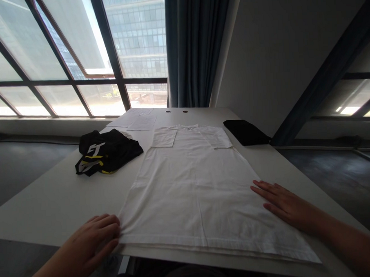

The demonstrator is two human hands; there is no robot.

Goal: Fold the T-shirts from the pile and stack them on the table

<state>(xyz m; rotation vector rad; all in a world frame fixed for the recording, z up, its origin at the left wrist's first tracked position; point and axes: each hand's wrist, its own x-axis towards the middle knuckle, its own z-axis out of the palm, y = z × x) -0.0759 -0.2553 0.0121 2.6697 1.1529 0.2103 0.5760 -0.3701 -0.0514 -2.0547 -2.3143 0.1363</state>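
A white T-shirt (193, 183) lies flat on the white table (59, 201), its hem toward me and its collar at the far end. Both short sleeves are folded inward over the body. At the shirt's lower left corner rests my left hand (95, 238), fingers curled and pressed together at the edge; whether cloth is pinched beneath them is hidden. My right hand (276, 202) lies with its fingers stretched out on the shirt's right side edge, holding nothing.
A crumpled black garment (112, 148) with yellow trim lies left of the shirt. Beyond the right sleeve is a flat black item (246, 132). Papers (141, 122) lie at the table's far left. Windows and a blue curtain (193, 52) stand behind.
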